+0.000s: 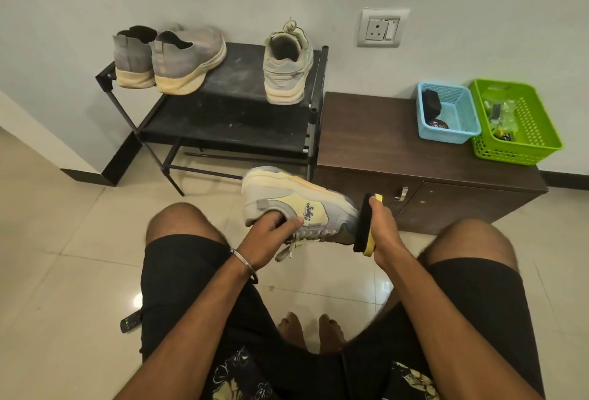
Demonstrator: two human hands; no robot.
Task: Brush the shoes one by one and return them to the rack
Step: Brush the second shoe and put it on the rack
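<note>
1. The person sits facing the black metal-framed shoe rack [223, 119] and holds one pale grey-and-yellow lace-up sneaker [296, 205] in the air between the knees, heel to the left, toe to the right.
2. The left hand [271, 237] is the steadying grip: its fingers are tucked into the shoe's opening while the thumb lies along the outer side, so it is closed on the sneaker.
3. The right hand [384, 234] is wrapped around the yellow-backed black brush [366, 227], with the dark bristle face pressed against the toe end.
4. To do this step well, the left hand should probably keep the shoe firm from inside so the upper does not collapse under the strokes.
5. Short strokes running from toe toward heel, away from the lap, seem best; the loose laces [288, 248] hanging below could snag the bristles.
6. Turning the shoe by the left wrist would bring the far side and the sole edge to the brush.
7. Its matching pale sneaker [287, 65] stands on the right of the rack's top shelf, with a free spot just beside it for the return; a pair of grey slip-on knit sneakers [169, 55] stands at the left.
</note>
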